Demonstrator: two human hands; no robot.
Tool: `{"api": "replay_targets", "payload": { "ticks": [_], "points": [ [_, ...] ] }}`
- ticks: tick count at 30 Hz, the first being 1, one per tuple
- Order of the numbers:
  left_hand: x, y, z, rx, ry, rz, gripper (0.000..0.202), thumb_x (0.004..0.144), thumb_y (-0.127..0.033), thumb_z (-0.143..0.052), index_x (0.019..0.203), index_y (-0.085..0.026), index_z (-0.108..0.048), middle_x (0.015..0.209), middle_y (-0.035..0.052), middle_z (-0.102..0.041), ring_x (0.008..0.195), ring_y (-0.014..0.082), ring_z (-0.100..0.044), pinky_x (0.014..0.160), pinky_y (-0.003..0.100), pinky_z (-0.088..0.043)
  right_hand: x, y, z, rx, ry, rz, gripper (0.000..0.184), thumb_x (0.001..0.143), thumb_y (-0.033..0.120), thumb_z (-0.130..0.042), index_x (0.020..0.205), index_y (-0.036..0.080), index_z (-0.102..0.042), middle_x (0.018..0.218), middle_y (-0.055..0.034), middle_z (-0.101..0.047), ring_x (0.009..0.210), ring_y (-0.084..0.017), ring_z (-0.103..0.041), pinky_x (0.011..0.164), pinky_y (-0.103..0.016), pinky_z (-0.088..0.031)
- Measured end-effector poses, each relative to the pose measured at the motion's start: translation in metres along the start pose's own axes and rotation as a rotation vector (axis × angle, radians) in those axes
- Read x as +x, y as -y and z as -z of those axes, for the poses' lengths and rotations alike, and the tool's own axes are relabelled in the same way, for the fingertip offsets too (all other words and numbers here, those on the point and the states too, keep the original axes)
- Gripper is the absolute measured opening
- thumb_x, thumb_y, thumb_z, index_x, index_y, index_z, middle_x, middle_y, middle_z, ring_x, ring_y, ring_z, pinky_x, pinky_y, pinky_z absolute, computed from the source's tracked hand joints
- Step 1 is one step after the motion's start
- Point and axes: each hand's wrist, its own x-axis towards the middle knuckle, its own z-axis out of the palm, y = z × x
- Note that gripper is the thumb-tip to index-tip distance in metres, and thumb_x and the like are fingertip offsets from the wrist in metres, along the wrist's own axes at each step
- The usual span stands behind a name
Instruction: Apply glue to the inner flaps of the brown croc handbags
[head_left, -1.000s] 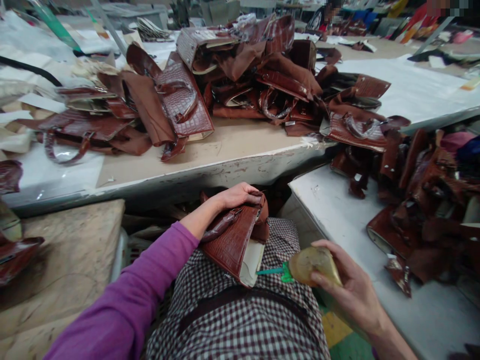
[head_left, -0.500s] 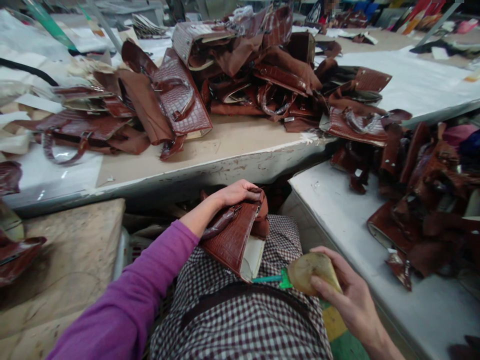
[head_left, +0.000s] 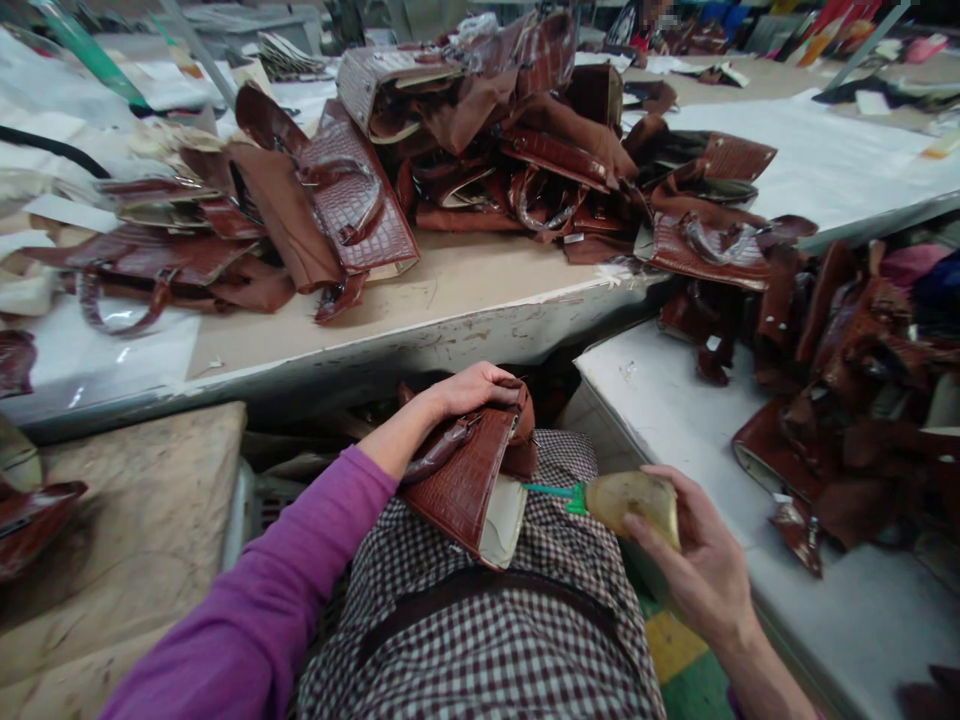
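Observation:
On my lap, over a checked apron (head_left: 465, 650), lies a brown crocodile-patterned handbag (head_left: 457, 485), tilted, its pale inner side panel (head_left: 502, 522) facing right. My left hand (head_left: 474, 388) is closed round its far upper edge, where brown lining is folded over. In my right hand (head_left: 694, 545) is a yellowish squeeze bottle (head_left: 634, 502) with a green cap and a thin teal nozzle. The fingers wrap round the bottle's body. Its nozzle points left, with the tip at the upper right edge of the pale panel; whether they touch I cannot tell.
Ahead, a long table (head_left: 450, 275) carries a heap of similar brown handbags (head_left: 360, 190). A white table (head_left: 645, 400) on my right holds more bag parts (head_left: 847, 440). At left stands a worn brown board (head_left: 142, 500) with a bag piece on it.
My right hand has raised the squeeze bottle. Its nozzle tip has moved from the panel's lower corner up to its upper right edge. My left hand keeps its hold on the handbag.

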Motion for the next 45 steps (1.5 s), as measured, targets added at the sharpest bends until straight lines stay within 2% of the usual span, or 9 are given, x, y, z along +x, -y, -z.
{"api": "replay_targets", "payload": {
  "ticks": [9,14,19,24,28,31,37,41,45],
  "points": [
    [0.0,0.003,0.001,0.024,0.002,0.002,0.029,0.072,-0.039,-0.07,0.064,-0.014,-0.058,0.059,-0.005,-0.048,0.053,0.0085,-0.041,0.055,0.023,-0.032,-0.001,0.007,0.005,0.058,0.169,-0.023,0.045,0.081,0.04,-0.079,0.121,0.026,-0.061,0.104,-0.0051,-0.069,0.088,-0.024,-0.068,0.077,-0.031,-0.058],
    [0.0,0.002,-0.001,0.068,-0.014,-0.013,0.029,0.073,-0.04,-0.068,0.064,-0.014,-0.058,0.059,-0.0047,-0.048,0.054,0.0091,-0.041,0.054,0.023,-0.033,-0.004,0.009,0.004,0.235,0.233,-0.185,0.044,0.079,0.037,-0.08,0.118,0.025,-0.064,0.1,-0.0038,-0.071,0.086,-0.024,-0.068,0.072,-0.029,-0.058],
    [-0.011,-0.009,0.007,0.17,-0.118,-0.086,0.023,0.076,-0.035,-0.064,0.065,-0.015,-0.059,0.061,-0.0042,-0.05,0.058,0.0113,-0.046,0.057,0.024,-0.038,-0.007,0.001,0.003,0.587,0.065,-0.334,0.044,0.081,0.044,-0.075,0.119,0.023,-0.065,0.093,-0.0063,-0.069,0.06,-0.019,-0.058,0.038,-0.022,-0.044],
    [-0.051,-0.047,0.012,0.348,-0.394,-0.311,0.015,0.083,-0.028,-0.059,0.079,-0.015,-0.067,0.088,0.0024,-0.066,0.087,0.0185,-0.061,0.083,0.03,-0.049,-0.001,0.01,0.006,0.799,-0.196,-0.338,0.032,0.088,0.047,-0.067,0.104,0.02,-0.071,0.087,-0.0068,-0.065,0.054,-0.015,-0.05,0.036,-0.022,-0.041],
    [-0.092,-0.062,-0.01,0.827,-0.649,-0.617,0.023,0.089,-0.01,-0.049,0.091,-0.016,-0.072,0.106,0.0073,-0.073,0.099,0.019,-0.068,0.094,0.032,-0.054,0.007,0.014,0.007,0.814,-0.258,-0.303,0.034,0.092,0.049,-0.06,0.104,0.02,-0.072,0.082,-0.005,-0.063,0.05,-0.013,-0.046,0.037,-0.023,-0.04],
    [-0.109,-0.044,-0.035,0.965,-0.629,-0.728,0.023,0.088,-0.004,-0.052,0.089,-0.017,-0.071,0.104,0.009,-0.075,0.101,0.02,-0.07,0.091,0.033,-0.058,0.009,0.004,0.007,0.821,-0.269,-0.296,0.034,0.093,0.049,-0.06,0.107,0.02,-0.071,0.084,-0.0048,-0.063,0.05,-0.012,-0.045,0.038,-0.023,-0.04],
    [-0.121,0.003,-0.055,0.768,-0.672,-0.609,0.021,0.089,-0.005,-0.057,0.096,-0.019,-0.071,0.103,0.0089,-0.076,0.098,0.0208,-0.072,0.088,0.033,-0.062,0.011,-0.029,0.005,0.599,-0.171,-0.32,0.042,0.08,0.038,-0.08,0.117,0.024,-0.065,0.103,-0.006,-0.065,0.076,-0.021,-0.058,0.047,-0.024,-0.05],
    [-0.127,0.004,-0.041,0.63,-0.719,-0.495,0.023,0.088,-0.006,-0.058,0.097,-0.02,-0.074,0.103,0.0062,-0.076,0.096,0.0193,-0.073,0.09,0.03,-0.061,0.026,-0.037,-0.004,0.424,-0.069,-0.27,0.049,0.08,0.038,-0.081,0.122,0.024,-0.061,0.108,-0.0062,-0.064,0.085,-0.025,-0.06,0.055,-0.028,-0.055],
    [-0.13,0.0,-0.024,0.525,-0.673,-0.419,0.023,0.084,-0.005,-0.062,0.091,-0.021,-0.077,0.101,0.0033,-0.077,0.093,0.0179,-0.074,0.089,0.025,-0.06,0.049,-0.03,-0.017,0.364,-0.044,-0.199,0.048,0.08,0.042,-0.08,0.12,0.024,-0.061,0.105,-0.0049,-0.065,0.083,-0.023,-0.062,0.054,-0.027,-0.053]
  ]
}}
